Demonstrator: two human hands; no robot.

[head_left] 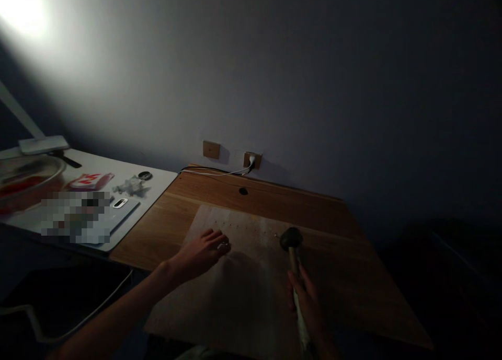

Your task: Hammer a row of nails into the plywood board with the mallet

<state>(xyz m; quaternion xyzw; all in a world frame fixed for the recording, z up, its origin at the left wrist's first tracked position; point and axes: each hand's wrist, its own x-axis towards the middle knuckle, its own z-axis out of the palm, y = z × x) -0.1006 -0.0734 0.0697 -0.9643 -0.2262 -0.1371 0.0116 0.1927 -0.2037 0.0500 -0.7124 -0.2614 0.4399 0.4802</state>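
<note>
My right hand (308, 300) is wrapped round the handle of a mallet (291, 238) with a dark, round head, which hangs over the right part of a flat board (251, 297). My left hand (207, 249) is over the board's left side, fingers curled in a pinch around small shiny metal pieces (223, 244); their exact kind is too small and dark to make out. Beyond the hands, a row of small dots or nail heads (237, 226) runs across the board's far part. One small pale nail-like piece (276, 235) is just left of the mallet head.
Under the board is a wooden table (321, 213). A white table (162, 180) adjoins it at left, bearing a scale (123, 213), a large clear bowl (58, 166), a crumpled plastic bag (133, 186) and a lamp (43, 144). Cables (219, 173) run to a wall socket (257, 160).
</note>
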